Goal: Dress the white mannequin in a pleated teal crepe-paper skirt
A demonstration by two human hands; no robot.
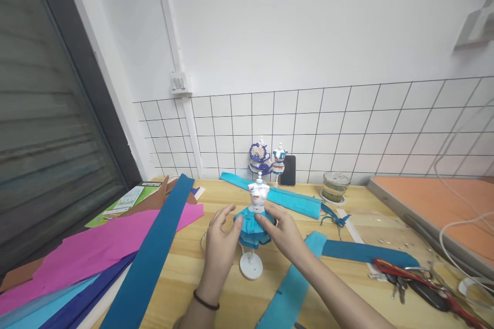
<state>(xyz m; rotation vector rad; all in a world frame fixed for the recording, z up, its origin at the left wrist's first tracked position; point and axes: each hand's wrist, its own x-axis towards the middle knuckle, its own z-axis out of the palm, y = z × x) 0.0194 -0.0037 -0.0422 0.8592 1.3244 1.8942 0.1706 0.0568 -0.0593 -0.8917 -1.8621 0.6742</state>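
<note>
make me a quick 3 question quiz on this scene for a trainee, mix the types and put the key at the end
1. True or false: the left hand has a dark band around its wrist.

2. What colour is the skirt between that hand and the right hand?
A) pink
B) blue
C) orange

3. How many other dressed mannequins stand near the wall, behind the front mannequin and to the left of the phone?

Key:
1. True
2. B
3. Two
</note>
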